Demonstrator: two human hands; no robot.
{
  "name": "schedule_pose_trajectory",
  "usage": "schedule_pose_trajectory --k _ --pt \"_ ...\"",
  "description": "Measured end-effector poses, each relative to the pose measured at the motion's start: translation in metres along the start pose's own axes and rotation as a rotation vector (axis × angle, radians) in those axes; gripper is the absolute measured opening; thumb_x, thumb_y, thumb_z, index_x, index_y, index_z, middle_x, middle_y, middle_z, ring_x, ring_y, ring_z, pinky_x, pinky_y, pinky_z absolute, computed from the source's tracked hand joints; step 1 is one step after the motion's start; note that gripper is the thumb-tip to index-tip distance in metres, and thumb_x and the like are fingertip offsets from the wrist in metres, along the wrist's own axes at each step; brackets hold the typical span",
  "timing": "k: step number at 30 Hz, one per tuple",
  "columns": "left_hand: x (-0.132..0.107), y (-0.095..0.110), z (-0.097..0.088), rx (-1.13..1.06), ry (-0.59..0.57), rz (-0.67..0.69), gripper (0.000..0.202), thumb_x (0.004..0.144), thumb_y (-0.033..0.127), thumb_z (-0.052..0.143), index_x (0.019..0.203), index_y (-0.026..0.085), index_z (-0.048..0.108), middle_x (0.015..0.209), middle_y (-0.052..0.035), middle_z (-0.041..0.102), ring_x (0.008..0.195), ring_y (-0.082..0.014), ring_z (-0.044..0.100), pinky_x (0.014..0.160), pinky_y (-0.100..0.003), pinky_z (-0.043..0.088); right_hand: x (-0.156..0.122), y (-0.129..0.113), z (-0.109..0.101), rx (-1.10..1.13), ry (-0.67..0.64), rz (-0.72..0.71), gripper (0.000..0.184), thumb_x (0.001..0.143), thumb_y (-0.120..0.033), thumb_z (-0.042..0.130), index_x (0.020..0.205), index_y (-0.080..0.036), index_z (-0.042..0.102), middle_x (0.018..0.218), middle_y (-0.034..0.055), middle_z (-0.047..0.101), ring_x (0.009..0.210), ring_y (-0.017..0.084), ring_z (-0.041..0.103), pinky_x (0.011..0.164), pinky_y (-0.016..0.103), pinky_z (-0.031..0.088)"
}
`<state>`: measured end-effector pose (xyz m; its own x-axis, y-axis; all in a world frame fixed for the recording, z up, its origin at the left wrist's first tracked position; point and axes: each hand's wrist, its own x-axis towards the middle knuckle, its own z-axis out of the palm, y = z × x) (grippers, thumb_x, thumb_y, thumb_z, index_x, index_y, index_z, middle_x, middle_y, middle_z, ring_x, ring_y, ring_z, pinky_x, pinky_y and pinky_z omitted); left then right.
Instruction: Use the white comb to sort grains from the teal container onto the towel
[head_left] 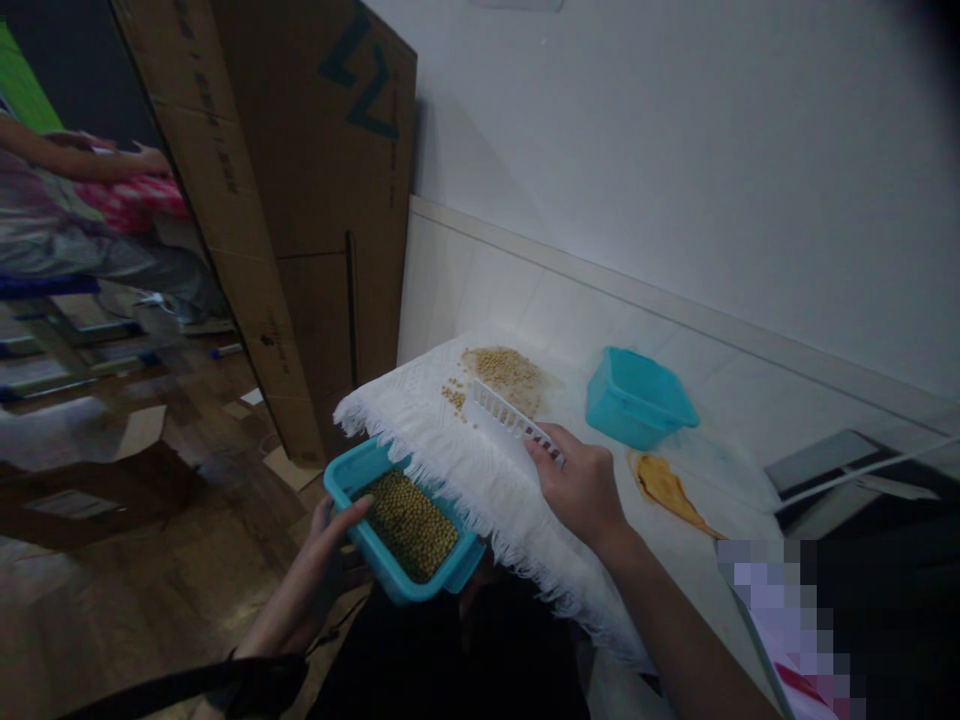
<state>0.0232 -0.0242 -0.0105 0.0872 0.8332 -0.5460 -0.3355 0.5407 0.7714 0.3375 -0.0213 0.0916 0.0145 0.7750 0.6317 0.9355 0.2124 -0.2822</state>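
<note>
My left hand [330, 545] grips the near left rim of a blue plastic container [386, 575], its thumb over the edge. Yellowish-green beans [412, 525] fill its lower part. The container is held at the table's front edge, and the fringe of a white cloth [517, 510] hangs over its far rim. My right hand [581, 485] is closed on a white slotted plastic piece, comb-like in shape [499, 408], held low over the cloth. Beyond its far end lies a spread pile of pale beans [502, 368], with several stray ones nearer.
A second blue container [645, 400] stands on the table to the right. Near it lies a flat yellow-brown object [667, 490]. A tall cardboard box [322, 180] rises at the left, beside the wall [675, 150]. Farther left, another person's arm [82, 165] shows.
</note>
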Motion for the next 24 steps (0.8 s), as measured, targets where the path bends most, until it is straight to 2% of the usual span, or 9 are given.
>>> schedule_pose_trajectory --k 6,10,17,20,24 --pt "0.001 -0.001 0.0 0.016 0.007 0.011 0.11 0.071 0.069 0.098 0.16 0.036 0.042 0.124 -0.0131 0.076 0.095 -0.0343 0.083 0.077 -0.042 0.064 0.009 -0.002 0.009 0.001 -0.025 -0.019 0.028 0.101 -0.029 0.062 0.108 -0.02 0.087 0.083 0.0094 0.088 0.066 0.026 0.082 0.062 0.03 0.059" --pt "0.003 0.001 0.0 0.002 0.054 0.012 0.11 0.07 0.066 0.099 0.16 0.035 0.042 0.117 -0.012 0.076 0.087 -0.0333 0.082 0.074 -0.044 0.065 0.011 -0.003 0.01 0.04 -0.055 -0.06 0.027 0.101 -0.025 0.063 0.111 -0.02 0.087 0.088 0.0094 0.089 0.068 0.025 0.083 0.064 0.029 0.061" --pt "0.002 0.003 0.0 -0.011 0.078 0.043 0.1 0.073 0.062 0.098 0.155 0.034 0.048 0.118 -0.0128 0.078 0.09 -0.035 0.083 0.07 -0.044 0.066 -0.011 -0.033 -0.014 0.244 -0.111 -0.188 0.023 0.103 -0.021 0.064 0.108 -0.021 0.087 0.089 0.006 0.089 0.064 0.019 0.082 0.062 0.022 0.061" --pt "-0.001 0.004 0.002 -0.023 0.073 0.045 0.098 0.072 0.062 0.098 0.154 0.033 0.05 0.12 -0.0136 0.079 0.093 -0.0373 0.084 0.069 -0.044 0.066 -0.015 -0.043 -0.021 0.31 -0.128 -0.143 0.023 0.103 -0.024 0.064 0.105 -0.022 0.087 0.087 0.0046 0.089 0.066 0.019 0.083 0.061 0.022 0.061" --pt "-0.001 0.004 0.004 -0.032 0.1 0.033 0.104 0.065 0.064 0.1 0.152 0.032 0.052 0.119 -0.0147 0.08 0.092 -0.0412 0.084 0.07 -0.047 0.066 -0.004 -0.037 -0.015 0.211 -0.047 -0.014 0.024 0.101 -0.029 0.064 0.104 -0.023 0.087 0.085 0.0065 0.088 0.067 0.023 0.082 0.063 0.026 0.061"
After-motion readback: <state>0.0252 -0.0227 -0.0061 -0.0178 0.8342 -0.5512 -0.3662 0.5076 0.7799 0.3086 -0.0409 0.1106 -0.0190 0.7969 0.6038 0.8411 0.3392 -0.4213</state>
